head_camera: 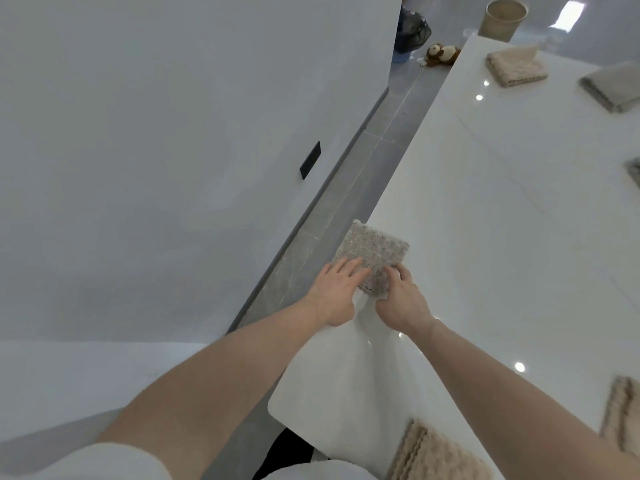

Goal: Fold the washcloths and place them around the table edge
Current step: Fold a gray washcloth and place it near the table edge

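Note:
A folded beige-grey washcloth (374, 249) lies at the left edge of the glossy white table (502, 220). My left hand (337, 289) rests flat on its near left part, fingers straight. At the cloth's near right corner my right hand (403, 301) has its fingers curled onto the fabric. Other folded washcloths lie along the edges: a tan one (517, 65) at the far end, a grey one (611, 90) at the far right, a beige one (436, 452) by the near corner, and another (621, 414) at the near right.
A grey tiled floor strip (349, 188) runs between the table and the white wall (173, 133). On the floor beyond the table stand a beige bin (504, 19) and a blue object with dark netting (410, 34), with a plush toy (441, 53) lying nearby.

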A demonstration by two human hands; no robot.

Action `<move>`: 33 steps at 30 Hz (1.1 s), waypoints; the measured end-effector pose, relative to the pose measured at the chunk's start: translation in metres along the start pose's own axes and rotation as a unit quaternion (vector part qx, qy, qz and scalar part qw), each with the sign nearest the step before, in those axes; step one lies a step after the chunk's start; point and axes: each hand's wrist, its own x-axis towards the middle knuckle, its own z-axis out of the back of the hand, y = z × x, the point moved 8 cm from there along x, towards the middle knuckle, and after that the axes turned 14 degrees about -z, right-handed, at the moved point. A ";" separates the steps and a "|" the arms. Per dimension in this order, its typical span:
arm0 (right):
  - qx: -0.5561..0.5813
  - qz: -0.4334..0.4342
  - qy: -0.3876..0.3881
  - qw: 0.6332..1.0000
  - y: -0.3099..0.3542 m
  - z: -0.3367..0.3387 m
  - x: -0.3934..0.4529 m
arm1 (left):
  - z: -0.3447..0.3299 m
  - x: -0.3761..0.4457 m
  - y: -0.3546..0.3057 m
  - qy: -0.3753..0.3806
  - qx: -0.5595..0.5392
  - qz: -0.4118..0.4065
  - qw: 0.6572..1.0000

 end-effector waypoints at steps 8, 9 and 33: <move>0.012 0.029 0.019 0.999 -0.076 -0.043 -0.092 | -0.036 -0.136 -0.046 -0.083 -0.186 0.105 0.973; 0.009 0.028 0.024 0.999 -0.085 -0.050 -0.103 | -0.049 -0.155 -0.051 -0.081 -0.200 0.129 0.968; -0.048 0.031 -0.029 0.998 -0.223 -0.112 -0.281 | -0.139 -0.287 -0.229 -0.073 -0.265 0.112 0.955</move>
